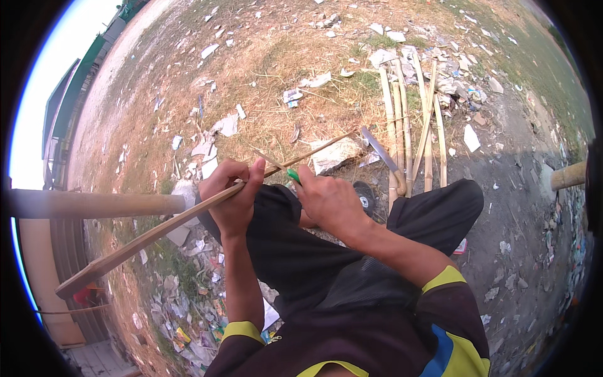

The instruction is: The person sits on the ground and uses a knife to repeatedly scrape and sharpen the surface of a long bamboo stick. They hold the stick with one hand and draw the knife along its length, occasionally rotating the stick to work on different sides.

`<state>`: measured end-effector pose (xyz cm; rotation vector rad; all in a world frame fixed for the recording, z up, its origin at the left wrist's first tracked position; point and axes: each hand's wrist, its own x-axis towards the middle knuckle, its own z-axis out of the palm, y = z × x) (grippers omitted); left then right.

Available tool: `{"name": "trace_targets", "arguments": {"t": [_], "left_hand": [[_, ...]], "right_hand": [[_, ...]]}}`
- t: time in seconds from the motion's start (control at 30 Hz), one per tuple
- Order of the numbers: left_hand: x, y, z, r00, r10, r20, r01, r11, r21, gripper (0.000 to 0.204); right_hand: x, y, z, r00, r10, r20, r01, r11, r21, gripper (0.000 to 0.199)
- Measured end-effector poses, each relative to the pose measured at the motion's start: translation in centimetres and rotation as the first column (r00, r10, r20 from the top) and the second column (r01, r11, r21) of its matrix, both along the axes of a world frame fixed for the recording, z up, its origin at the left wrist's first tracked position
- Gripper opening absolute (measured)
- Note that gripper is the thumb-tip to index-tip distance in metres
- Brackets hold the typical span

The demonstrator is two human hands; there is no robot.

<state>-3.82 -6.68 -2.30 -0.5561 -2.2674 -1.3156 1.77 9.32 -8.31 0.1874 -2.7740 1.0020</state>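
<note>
A long split strip of wood or bamboo slants across in front of me, wide at the lower left and thin at its far right tip. My left hand is closed round it near the middle, thumb up. In my right hand is a small knife with a green handle. Its narrow blade points up and left, crossing the strip just right of my left thumb. Whether the edge bites into the strip is too small to tell. My fingers hide most of the handle.
Beyond my bent knee, a curved-blade chopping tool with a wooden handle lies beside several pale bamboo poles. A pale stone slab sits ahead. Thick poles reach in at left and right. Litter covers the dry grass.
</note>
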Motion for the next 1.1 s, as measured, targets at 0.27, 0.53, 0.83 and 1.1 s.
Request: {"name": "trace_targets", "arguments": {"t": [0.27, 0.53, 0.83, 1.1], "left_hand": [[-1.0, -0.8, -1.2, 0.991, -0.099, -0.091, 0.099, 0.995, -0.001, 0.027], [-2.0, 0.2, -0.4, 0.865, -0.489, -0.115, 0.497, 0.865, 0.063, 0.031], [-2.9, 1.3, 1.1, 0.759, -0.631, -0.163, 0.627, 0.775, -0.081, 0.030], [-2.6, 1.9, 0.1, 0.906, -0.362, -0.218, 0.365, 0.931, -0.029, 0.031]], "right_hand": [[-0.6, 8.4, -15.6, 0.938, -0.272, 0.214, 0.185, 0.917, 0.354, 0.021], [3.2, 6.3, -3.3, 0.969, -0.120, 0.214, 0.133, 0.990, -0.046, 0.028], [3.0, 2.6, -0.4, 0.994, -0.048, 0.102, 0.059, 0.992, -0.115, 0.022], [2.5, 2.4, -0.7, 0.997, -0.053, 0.056, 0.067, 0.958, -0.277, 0.018]]}}
